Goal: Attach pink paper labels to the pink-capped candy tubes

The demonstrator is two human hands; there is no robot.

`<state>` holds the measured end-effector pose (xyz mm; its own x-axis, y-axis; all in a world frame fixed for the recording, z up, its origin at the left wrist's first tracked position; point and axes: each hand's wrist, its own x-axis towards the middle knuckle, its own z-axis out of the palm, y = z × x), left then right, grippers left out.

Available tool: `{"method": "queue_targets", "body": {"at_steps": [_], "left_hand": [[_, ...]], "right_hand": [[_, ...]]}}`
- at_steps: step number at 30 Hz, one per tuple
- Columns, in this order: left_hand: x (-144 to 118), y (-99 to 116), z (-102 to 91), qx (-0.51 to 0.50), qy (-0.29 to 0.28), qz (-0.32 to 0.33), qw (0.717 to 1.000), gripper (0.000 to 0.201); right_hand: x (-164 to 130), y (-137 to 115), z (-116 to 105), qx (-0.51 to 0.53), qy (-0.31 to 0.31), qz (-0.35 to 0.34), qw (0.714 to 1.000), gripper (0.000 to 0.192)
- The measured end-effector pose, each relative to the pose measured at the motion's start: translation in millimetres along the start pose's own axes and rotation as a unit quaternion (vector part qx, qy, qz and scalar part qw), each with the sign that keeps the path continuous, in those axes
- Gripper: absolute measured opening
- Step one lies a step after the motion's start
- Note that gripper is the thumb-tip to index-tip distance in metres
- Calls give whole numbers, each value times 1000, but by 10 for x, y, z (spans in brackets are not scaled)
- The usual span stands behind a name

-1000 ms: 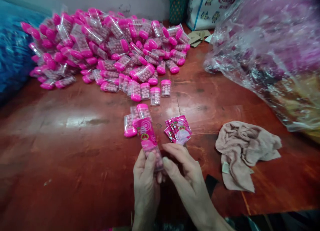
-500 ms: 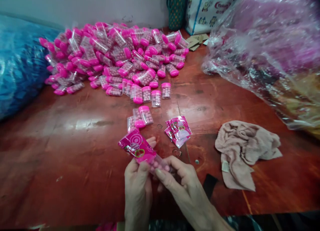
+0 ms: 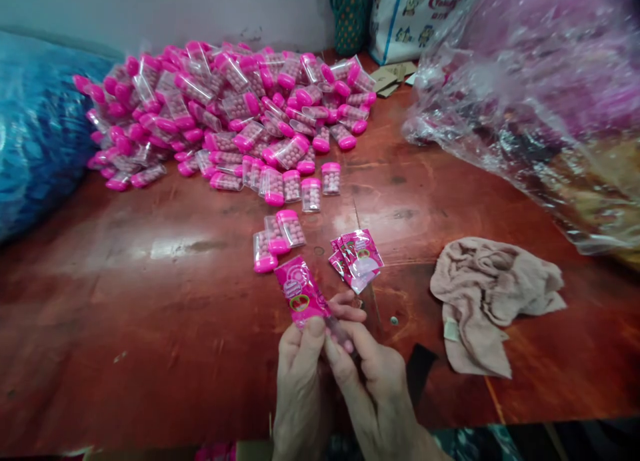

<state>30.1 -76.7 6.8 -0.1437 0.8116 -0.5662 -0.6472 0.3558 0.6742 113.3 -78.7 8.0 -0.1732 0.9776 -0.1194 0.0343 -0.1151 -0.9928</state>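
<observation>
Between my hands, near the table's front edge, a bright pink printed wrapper sleeve (image 3: 301, 291) meets a small clear candy bottle (image 3: 341, 333) with pale pink balls in it. My left hand (image 3: 300, 374) is closed, its thumb pressed on the lower end of the sleeve. Closed around the bottle is my right hand (image 3: 377, 378), which hides most of it. Just beyond the sleeve lie a few pink-capped candy bottles (image 3: 291, 229). A small stack of flat pink sleeves (image 3: 361, 256) rests to their right.
A large heap of pink-capped candy bottles (image 3: 235, 108) covers the back of the red-brown table (image 3: 150, 314). A blue-filled plastic bag (image 3: 40, 128) stands left, a clear plastic bag (image 3: 525, 81) right. A crumpled beige cloth (image 3: 493, 288) lies right of my hands.
Both hands have shifted a little to the right with the sleeve and bottle. The sleeve now points more upright, and less of the bottle shows below it.
</observation>
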Motion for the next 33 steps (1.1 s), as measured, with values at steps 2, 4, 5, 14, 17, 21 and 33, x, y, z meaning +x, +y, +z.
{"method": "queue_targets", "body": {"at_steps": [2, 4, 5, 14, 17, 21, 33], "left_hand": [[6, 54, -15, -15, -3, 4, 1000, 23], [28, 133, -28, -30, -9, 12, 999, 27], [43, 170, -32, -30, -11, 18, 999, 28], [14, 38, 23, -7, 13, -5, 1000, 17], [10, 28, 6, -28, 1, -24, 999, 19], [58, 114, -26, -40, -18, -26, 999, 36], [156, 121, -67, -1, 39, -5, 999, 31]], "right_hand": [[39, 12, -11, 17, -14, 20, 1000, 17], [85, 20, -24, 66, -35, 70, 995, 19], [104, 24, -26, 99, -45, 96, 989, 21], [120, 28, 3, 172, -8, 128, 977, 25], [125, 32, 10, 145, -8, 125, 982, 25], [124, 41, 42, 105, -11, 110, 988, 22], [124, 105, 104, -18, -20, 70, 997, 15]]}}
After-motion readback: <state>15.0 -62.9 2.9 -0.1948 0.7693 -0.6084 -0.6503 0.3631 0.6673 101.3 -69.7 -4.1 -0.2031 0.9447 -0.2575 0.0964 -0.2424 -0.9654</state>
